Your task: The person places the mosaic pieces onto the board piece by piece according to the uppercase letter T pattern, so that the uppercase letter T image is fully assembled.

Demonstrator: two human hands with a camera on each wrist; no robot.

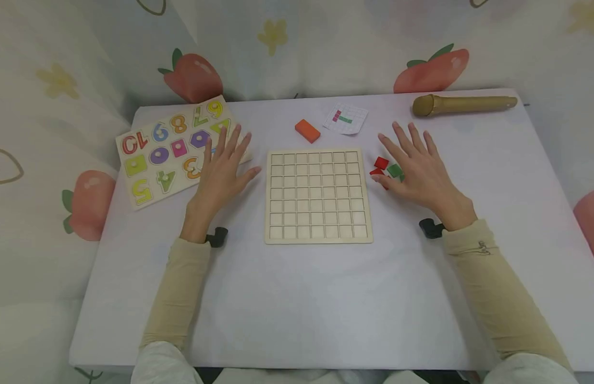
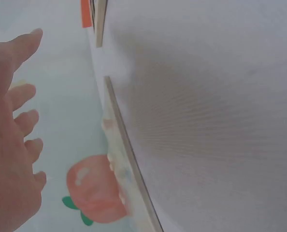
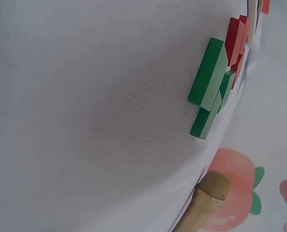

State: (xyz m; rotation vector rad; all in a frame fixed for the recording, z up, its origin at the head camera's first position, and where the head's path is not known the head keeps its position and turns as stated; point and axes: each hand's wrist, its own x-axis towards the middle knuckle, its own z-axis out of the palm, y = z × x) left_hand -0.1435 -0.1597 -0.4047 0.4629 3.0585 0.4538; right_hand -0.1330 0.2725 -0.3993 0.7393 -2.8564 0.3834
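A pale wooden grid board (image 1: 318, 196) lies in the middle of the white table. To its left my left hand (image 1: 222, 172), fingers spread, hovers partly over a wooden number puzzle (image 1: 169, 154) and holds nothing. My right hand (image 1: 421, 173) is also spread, above small red tiles (image 1: 381, 162) and green tiles (image 1: 395, 170) at the board's right side, covering some of them. In the right wrist view the green tiles (image 3: 208, 75) and red tiles (image 3: 235, 41) lie close together on the cloth, with only fingertips at the right edge.
Behind the board lie an orange block (image 1: 307, 130) and a paper card (image 1: 346, 118) printed with a grid and coloured squares. A gold microphone (image 1: 465, 104) rests along the back right edge. Patterned curtain (image 1: 301, 48) hangs behind the table (image 1: 297, 309).
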